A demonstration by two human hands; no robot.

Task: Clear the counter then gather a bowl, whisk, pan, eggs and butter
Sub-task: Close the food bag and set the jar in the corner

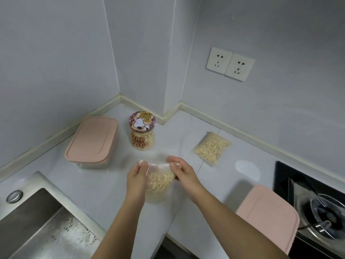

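Note:
A clear plastic bag of pale pasta (158, 184) is held over the white counter (186, 139) in front of me. My left hand (137, 177) pinches the bag's top left corner and my right hand (182, 171) pinches its top right edge. Farther right, a second flat bag of pale pieces (211, 147) lies on the counter. A clear jar with a cartoon-dog lid (142, 130) stands behind the held bag, filled with similar pieces. None of the bowl, whisk, pan, eggs or butter is in view.
A pink-lidded container (92, 141) sits at the back left. A second pink lid (268, 214) lies at the counter's right front edge beside the black gas hob (317, 206). The steel sink (37, 221) fills the lower left. Two wall sockets (230, 64) are above the counter.

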